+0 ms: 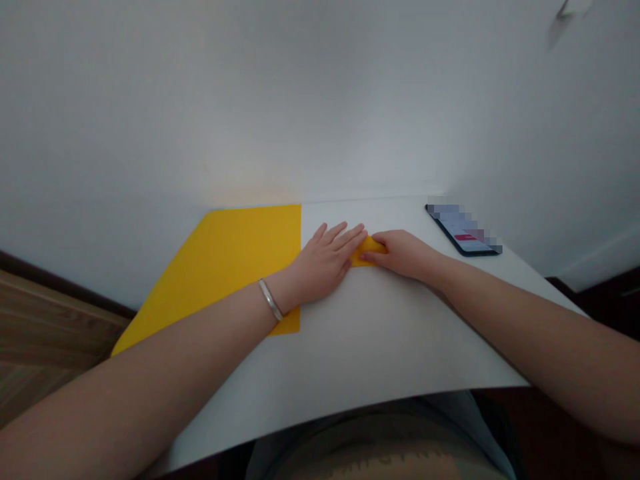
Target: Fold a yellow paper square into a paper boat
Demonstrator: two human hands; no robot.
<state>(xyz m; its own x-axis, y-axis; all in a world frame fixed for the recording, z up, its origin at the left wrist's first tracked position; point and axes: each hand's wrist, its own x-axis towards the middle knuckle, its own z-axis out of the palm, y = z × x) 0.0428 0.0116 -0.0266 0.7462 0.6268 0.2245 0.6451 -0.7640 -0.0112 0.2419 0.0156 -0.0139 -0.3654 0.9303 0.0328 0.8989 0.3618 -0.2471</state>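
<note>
A small piece of yellow paper, seemingly folded, lies on the white table between my hands. My left hand rests flat over its left part with the fingers stretched out, hiding much of it. At the right end, my right hand pinches the paper between thumb and fingers. A large yellow sheet is spread to the left, partly beneath my left wrist and forearm. On that wrist sits a silver bangle.
A phone with its screen lit lies at the back right of the white table. The white wall rises right behind the table. Wooden panelling stands at the left.
</note>
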